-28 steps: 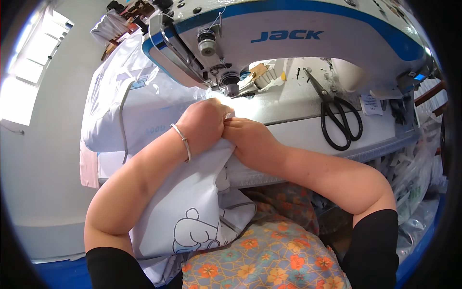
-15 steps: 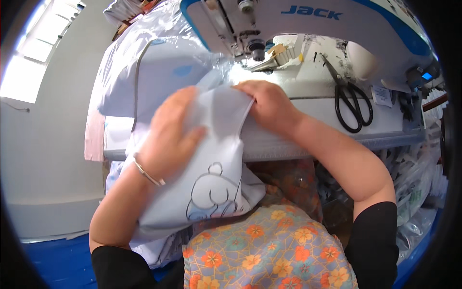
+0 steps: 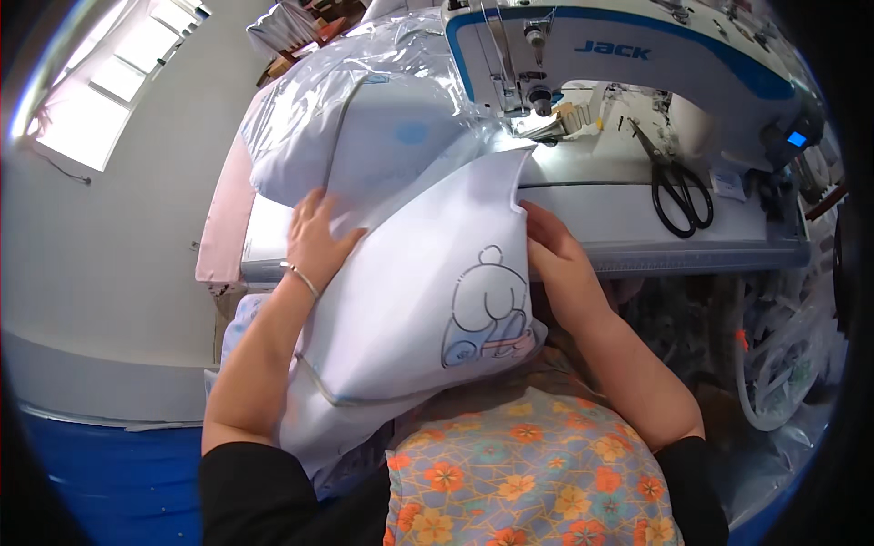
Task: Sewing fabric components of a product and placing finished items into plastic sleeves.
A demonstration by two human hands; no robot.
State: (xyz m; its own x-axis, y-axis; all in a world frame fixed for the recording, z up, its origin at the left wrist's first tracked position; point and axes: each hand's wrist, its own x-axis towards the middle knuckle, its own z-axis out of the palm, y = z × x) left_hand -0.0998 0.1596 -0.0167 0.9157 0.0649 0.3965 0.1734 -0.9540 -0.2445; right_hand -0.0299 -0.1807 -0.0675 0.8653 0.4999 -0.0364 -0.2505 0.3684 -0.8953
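A white fabric piece [image 3: 391, 300] with a printed line-drawn cartoon figure and a grey-piped lower edge drapes from the table edge towards my lap. My left hand [image 3: 319, 244] rests on its left side, fingers spread and flat. At its right edge my right hand [image 3: 557, 259] has its fingers bent around the cloth; part of the grip is hidden. The fabric's top corner points up near the needle area of a white and blue sewing machine [image 3: 628, 55]. Behind my left hand lies another white cloth [image 3: 364, 136] with grey piping and blue spots.
Black-handled scissors [image 3: 681, 196] lie on the table right of the machine's needle. Clear plastic sheeting [image 3: 401, 41] covers the cloth at the back left. A plastic bag [image 3: 778, 355] hangs at the right, below the table [image 3: 674, 259]. A flowered apron [image 3: 537, 464] covers my lap.
My hands have moved apart and the fabric is spread flatter, showing its piped lower edge. The left hand has opened out on it; the right has slid down its edge. The view has shifted.
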